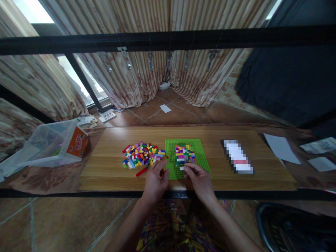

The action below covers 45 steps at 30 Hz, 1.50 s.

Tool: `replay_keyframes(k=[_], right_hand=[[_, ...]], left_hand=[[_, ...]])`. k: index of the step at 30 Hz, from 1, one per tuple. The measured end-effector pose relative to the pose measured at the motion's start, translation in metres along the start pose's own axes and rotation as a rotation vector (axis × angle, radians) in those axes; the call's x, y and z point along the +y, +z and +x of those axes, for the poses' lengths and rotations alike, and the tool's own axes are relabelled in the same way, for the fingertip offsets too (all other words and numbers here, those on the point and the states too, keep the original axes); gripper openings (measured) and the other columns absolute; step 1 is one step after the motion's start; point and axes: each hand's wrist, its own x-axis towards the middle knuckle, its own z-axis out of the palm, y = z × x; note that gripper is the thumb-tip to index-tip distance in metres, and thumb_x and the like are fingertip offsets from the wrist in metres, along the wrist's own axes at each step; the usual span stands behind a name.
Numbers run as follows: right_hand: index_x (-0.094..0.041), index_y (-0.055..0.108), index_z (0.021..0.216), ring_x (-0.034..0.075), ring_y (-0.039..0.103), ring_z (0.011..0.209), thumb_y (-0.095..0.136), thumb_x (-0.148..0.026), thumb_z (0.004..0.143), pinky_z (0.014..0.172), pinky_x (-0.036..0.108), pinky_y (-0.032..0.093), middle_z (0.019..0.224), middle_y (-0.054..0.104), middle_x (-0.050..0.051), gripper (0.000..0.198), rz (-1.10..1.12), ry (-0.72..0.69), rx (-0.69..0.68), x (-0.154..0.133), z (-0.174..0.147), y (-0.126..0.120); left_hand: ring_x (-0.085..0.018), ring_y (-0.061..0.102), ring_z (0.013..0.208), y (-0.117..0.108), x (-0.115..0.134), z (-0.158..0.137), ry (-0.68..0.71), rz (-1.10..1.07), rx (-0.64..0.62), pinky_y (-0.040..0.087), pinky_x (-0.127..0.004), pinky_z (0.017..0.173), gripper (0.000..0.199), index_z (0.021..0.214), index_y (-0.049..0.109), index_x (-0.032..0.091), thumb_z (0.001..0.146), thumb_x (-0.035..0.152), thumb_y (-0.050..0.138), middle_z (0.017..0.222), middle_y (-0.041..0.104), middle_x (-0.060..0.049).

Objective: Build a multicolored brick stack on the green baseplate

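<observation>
- Two hands are working at the near edge of the green baseplate (pixel 187 158): the right hand (pixel 201 180) is pinching a small white brick (pixel 181 168) at its fingertips, just in front of the multicoloured brick block (pixel 185 154) that is standing on the plate.
- The left hand (pixel 155 182) is resting with fingers loosely curled beside the loose brick pile (pixel 141 155); whether it is holding a piece I cannot tell, the view being too small.
- A tiny brick could be slipping from the pinch and falling off the bench (pixel 110 168), because both hands are sitting so near its front edge.
- Pressing hard on the block could be pushing the plate, since nothing seems to be fixing it.
- One red brick (pixel 141 172) is lying apart from the pile, near the left hand.
- The wooden bench is also carrying a clear plastic bag with an orange box (pixel 77 142) at its left end.
- Behind, striped curtains (pixel 147 80) are hanging over a tiled floor (pixel 168 112).
</observation>
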Motion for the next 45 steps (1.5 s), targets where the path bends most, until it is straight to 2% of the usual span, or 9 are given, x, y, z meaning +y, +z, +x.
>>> replay_keyframes(k=[2,7,12,17,22,29,39,42,45], right_hand=[[-0.02,0.071,0.088,0.015,0.059,0.054,0.07,-0.048,0.074,0.053,0.028,0.048,0.068,0.067,0.001,0.032,-0.007,-0.001,-0.016,0.0,0.0,0.003],[-0.021,0.07,0.084,0.015,0.058,0.054,0.067,-0.051,0.075,0.053,0.028,0.048,0.067,0.066,0.0,0.031,-0.032,-0.012,-0.069,0.0,-0.001,0.008],[-0.02,0.069,0.093,0.015,0.059,0.056,0.064,-0.052,0.078,0.053,0.028,0.048,0.068,0.066,0.001,0.036,-0.07,-0.035,-0.013,-0.003,0.001,0.005],[-0.017,0.067,0.099,0.012,0.053,0.05,0.058,-0.052,0.082,0.049,0.026,0.044,0.064,0.062,0.0,0.041,-0.125,-0.08,0.084,-0.007,0.008,-0.009],[-0.017,0.068,0.096,0.012,0.054,0.052,0.059,-0.048,0.083,0.05,0.026,0.044,0.067,0.063,0.001,0.035,-0.153,-0.1,0.099,-0.008,0.011,-0.018],[-0.016,0.068,0.095,0.012,0.054,0.053,0.06,-0.044,0.081,0.052,0.026,0.045,0.07,0.065,0.002,0.032,-0.146,-0.09,0.106,-0.005,0.015,-0.017],[-0.017,0.069,0.094,0.013,0.055,0.053,0.058,-0.043,0.083,0.051,0.026,0.045,0.071,0.067,0.003,0.03,-0.157,-0.126,0.107,-0.002,0.02,-0.02],[-0.017,0.068,0.096,0.017,0.061,0.065,0.056,-0.043,0.084,0.062,0.031,0.05,0.08,0.07,0.006,0.031,-0.212,-0.169,0.11,0.0,0.021,-0.018],[-0.018,0.068,0.1,0.023,0.063,0.084,0.055,-0.043,0.085,0.078,0.039,0.05,0.09,0.069,0.009,0.032,-0.401,-0.304,0.188,-0.001,0.022,-0.016]], left_hand=[[-0.015,0.063,0.073,0.009,0.007,-0.004,-0.047,-0.146,-0.043,0.054,-0.027,0.067,0.025,0.108,0.065,0.019,0.084,0.02,0.057,0.095,0.068,-0.007],[-0.017,0.066,0.085,0.026,0.014,-0.003,-0.112,-0.358,-0.061,0.054,-0.028,0.077,0.018,0.098,0.069,0.018,0.086,0.023,0.056,0.092,0.07,-0.006],[-0.017,0.066,0.079,0.032,0.012,0.006,-0.127,-0.372,-0.041,0.053,-0.028,0.074,0.014,0.088,0.071,0.018,0.085,0.024,0.058,0.085,0.071,-0.004],[-0.016,0.064,0.073,0.04,0.006,0.015,-0.183,-0.439,-0.005,0.051,-0.026,0.068,0.013,0.085,0.072,0.018,0.082,0.024,0.061,0.082,0.071,-0.003],[-0.014,0.061,0.07,0.044,-0.001,0.023,-0.167,-0.446,0.033,0.048,-0.026,0.067,0.01,0.081,0.073,0.019,0.079,0.025,0.065,0.078,0.069,-0.002],[-0.014,0.06,0.07,0.046,-0.009,0.024,-0.191,-0.513,0.003,0.046,-0.025,0.066,0.01,0.081,0.073,0.019,0.079,0.025,0.065,0.077,0.069,-0.001],[-0.013,0.058,0.07,0.047,-0.001,0.027,-0.159,-0.451,0.047,0.045,-0.024,0.066,0.007,0.078,0.073,0.02,0.077,0.021,0.066,0.076,0.067,-0.001],[-0.013,0.057,0.07,0.047,0.001,0.028,-0.194,-0.433,0.052,0.045,-0.024,0.067,0.006,0.077,0.071,0.019,0.077,0.019,0.065,0.078,0.067,-0.001],[-0.012,0.056,0.068,0.05,0.003,0.028,-0.241,-0.423,0.061,0.045,-0.024,0.066,0.005,0.076,0.069,0.018,0.076,0.018,0.064,0.077,0.066,-0.001]])
